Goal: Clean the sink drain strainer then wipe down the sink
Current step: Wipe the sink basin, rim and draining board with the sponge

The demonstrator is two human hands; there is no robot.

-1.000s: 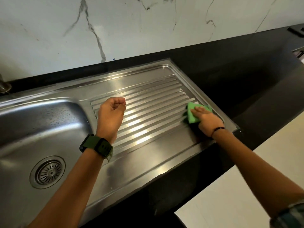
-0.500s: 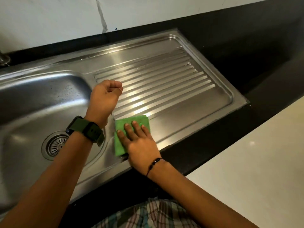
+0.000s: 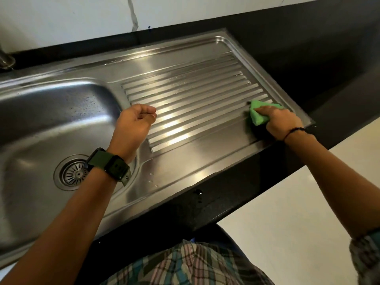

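A stainless steel sink with a ribbed drainboard is set into a black counter. The round drain strainer sits in the basin floor, partly hidden by my left wrist and its green watch. My right hand presses a green cloth onto the drainboard's near right corner. My left hand hovers in a loose fist over the left end of the ribs, holding nothing.
A black counter surrounds the sink, with its front edge close to my body. A white marbled wall rises behind. A tap base shows at the far left. Pale floor lies at the right.
My right hand has swept the green cloth from the front edge beside the basin out to the drainboard's right corner. My left fist has stayed in place.
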